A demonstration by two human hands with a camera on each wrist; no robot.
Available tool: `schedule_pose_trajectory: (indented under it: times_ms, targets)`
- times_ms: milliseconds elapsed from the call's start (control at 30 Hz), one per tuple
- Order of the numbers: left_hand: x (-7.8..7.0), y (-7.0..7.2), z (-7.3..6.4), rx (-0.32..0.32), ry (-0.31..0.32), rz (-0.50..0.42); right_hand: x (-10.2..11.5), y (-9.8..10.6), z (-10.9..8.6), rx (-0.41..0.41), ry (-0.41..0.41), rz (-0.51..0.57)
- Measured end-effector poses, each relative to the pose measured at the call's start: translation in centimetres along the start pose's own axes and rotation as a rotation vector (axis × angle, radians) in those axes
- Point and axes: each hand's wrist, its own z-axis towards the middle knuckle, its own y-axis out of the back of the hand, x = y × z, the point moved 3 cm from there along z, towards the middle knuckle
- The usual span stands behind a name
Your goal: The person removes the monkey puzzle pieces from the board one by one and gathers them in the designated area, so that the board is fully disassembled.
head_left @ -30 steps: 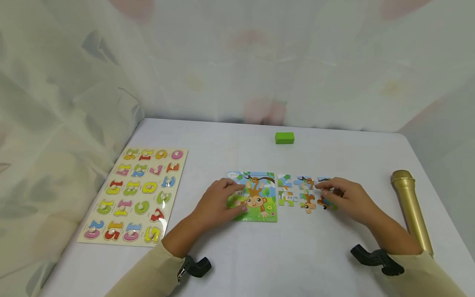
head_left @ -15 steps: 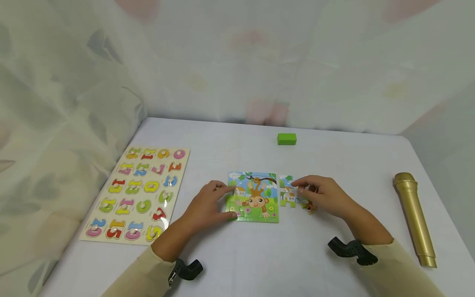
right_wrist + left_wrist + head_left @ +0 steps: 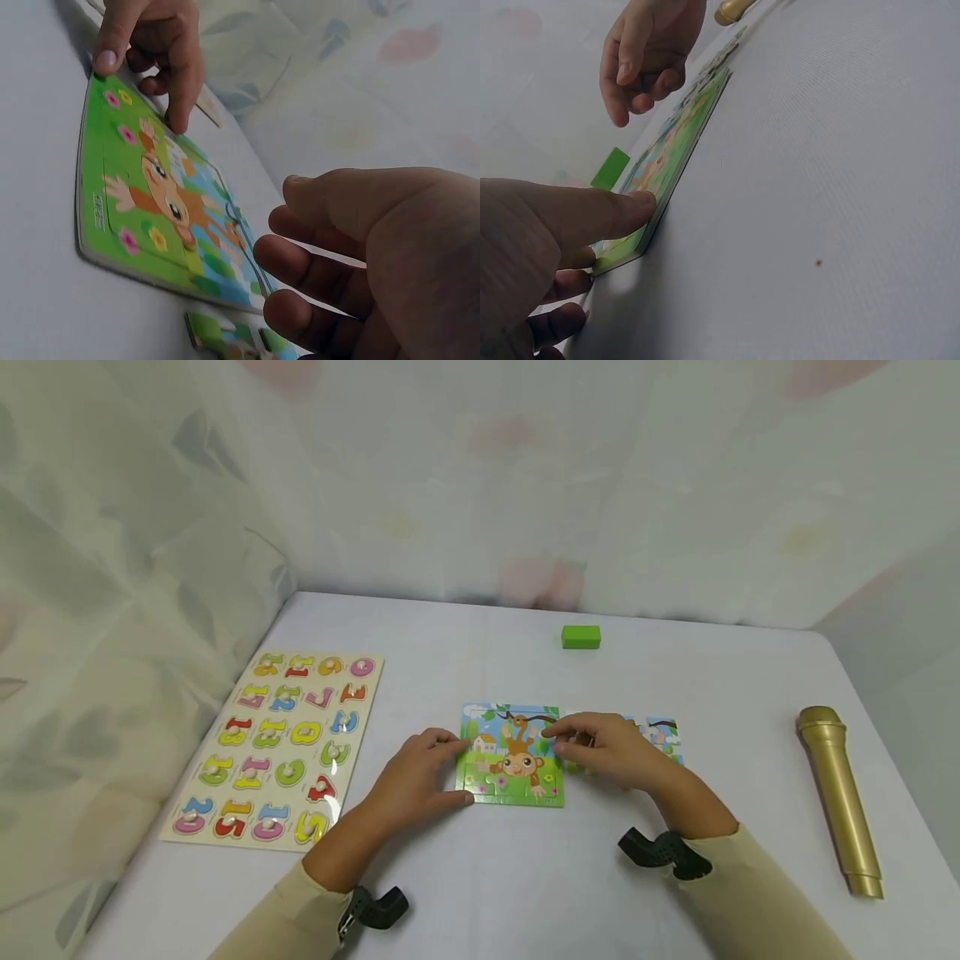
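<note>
A jigsaw puzzle [image 3: 513,789] with a picture of a monkey lies flat in front of me. My left hand [image 3: 416,781] touches its left side, thumb at the near corner and index finger extended along the edge. In the left wrist view that thumb [image 3: 630,210] lies on the board's rim. Over the puzzle's right edge hovers my right hand [image 3: 615,752], fingers loosely bent with nothing between them in the right wrist view. Loose puzzle pieces [image 3: 666,735] lie right of the board, partly hidden under the right hand; more pieces [image 3: 225,337] show in the right wrist view.
A number peg board [image 3: 371,681] lies at the left of the white table [image 3: 495,877]. Behind the puzzle sits a green block [image 3: 581,637]. A gold microphone-shaped object [image 3: 840,802] lies at the right. Patterned curtains hang around the table.
My right hand has moved left from above the loose pieces to the puzzle's right edge. My left hand has drawn back slightly left, from over the picture to the board's left side.
</note>
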Motion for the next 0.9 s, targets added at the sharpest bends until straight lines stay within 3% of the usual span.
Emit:
schedule_pose_trajectory:
  times_ms: [367, 633, 900]
  targets:
    - [-0.3, 0.2, 0.4, 0.011, 0.012, 0.005, 0.9, -2.4, 2.0, 0.029, 0.130, -0.004]
    - [-0.5, 0.2, 0.3, 0.024, 0.039, 0.007, 2.5, -4.7, 3.1, 0.060, 0.157, 0.050]
    - [-0.5, 0.2, 0.4, 0.031, 0.051, 0.018, 3.7, -6.3, 4.1, 0.007, 0.183, -0.089]
